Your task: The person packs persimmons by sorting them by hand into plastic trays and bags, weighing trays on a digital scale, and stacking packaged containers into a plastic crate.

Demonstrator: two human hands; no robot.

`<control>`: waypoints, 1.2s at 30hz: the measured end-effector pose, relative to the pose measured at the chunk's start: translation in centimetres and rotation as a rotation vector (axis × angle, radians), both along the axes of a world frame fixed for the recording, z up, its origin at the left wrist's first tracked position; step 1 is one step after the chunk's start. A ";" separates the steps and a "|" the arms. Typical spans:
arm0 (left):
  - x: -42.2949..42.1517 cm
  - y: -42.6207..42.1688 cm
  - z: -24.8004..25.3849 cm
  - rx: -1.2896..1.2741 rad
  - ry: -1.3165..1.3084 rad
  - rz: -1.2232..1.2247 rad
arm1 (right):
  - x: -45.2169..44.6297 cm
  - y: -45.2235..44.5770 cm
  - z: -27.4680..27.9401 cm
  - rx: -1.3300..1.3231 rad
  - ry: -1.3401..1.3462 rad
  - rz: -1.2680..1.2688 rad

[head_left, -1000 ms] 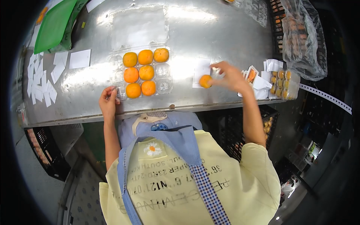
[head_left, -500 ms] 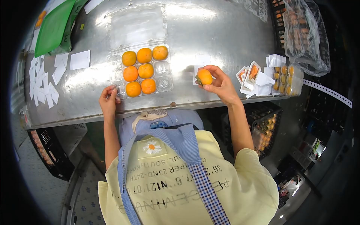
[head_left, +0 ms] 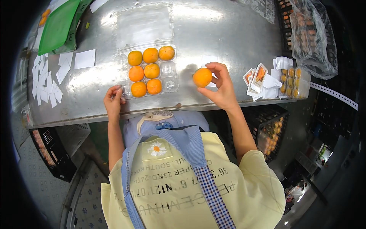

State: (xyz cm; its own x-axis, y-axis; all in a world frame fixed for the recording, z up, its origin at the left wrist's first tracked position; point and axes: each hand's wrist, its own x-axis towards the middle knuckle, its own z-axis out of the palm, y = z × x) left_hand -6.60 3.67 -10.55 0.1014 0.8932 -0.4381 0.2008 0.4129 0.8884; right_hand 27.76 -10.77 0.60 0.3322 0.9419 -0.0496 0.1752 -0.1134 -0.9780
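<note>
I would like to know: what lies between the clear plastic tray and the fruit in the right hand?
No object: in the head view, only bare metal tabletop with a shadow shows between the clear plastic tray and the held fruit.

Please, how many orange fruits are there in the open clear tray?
7 in the tray: three fruits across the far row, two fruits at left and centre of the middle row, two more fruits likewise in the near row. None seems hidden.

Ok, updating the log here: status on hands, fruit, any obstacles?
Right hand holding one orange fruit. Left hand at near left corner of plastic tray. Seven more fruits in the tray. No obstacle visible between held fruit and tray.
</note>
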 end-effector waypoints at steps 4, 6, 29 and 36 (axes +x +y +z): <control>0.3 0.0 0.3 -0.012 -0.002 0.014 | 0.0 0.1 -0.2 -0.009 -0.096 0.010; 0.3 -0.1 0.3 -0.011 -0.005 0.015 | -0.1 0.2 -0.1 -0.015 -0.116 0.010; 0.3 -0.1 0.2 -0.020 -0.028 0.024 | -1.6 0.2 -1.4 0.140 -0.431 -0.006; 0.5 -0.2 0.4 -0.015 -0.017 0.029 | -1.8 0.3 -1.7 0.161 -0.385 -0.046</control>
State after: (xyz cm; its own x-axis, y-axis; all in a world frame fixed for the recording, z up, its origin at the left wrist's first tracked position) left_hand -6.07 3.43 -10.12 0.0834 0.8893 -0.4496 0.1732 0.4314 0.8854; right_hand 25.97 -10.46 -1.07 0.3399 0.9111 0.2329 0.5294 0.0193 -0.8482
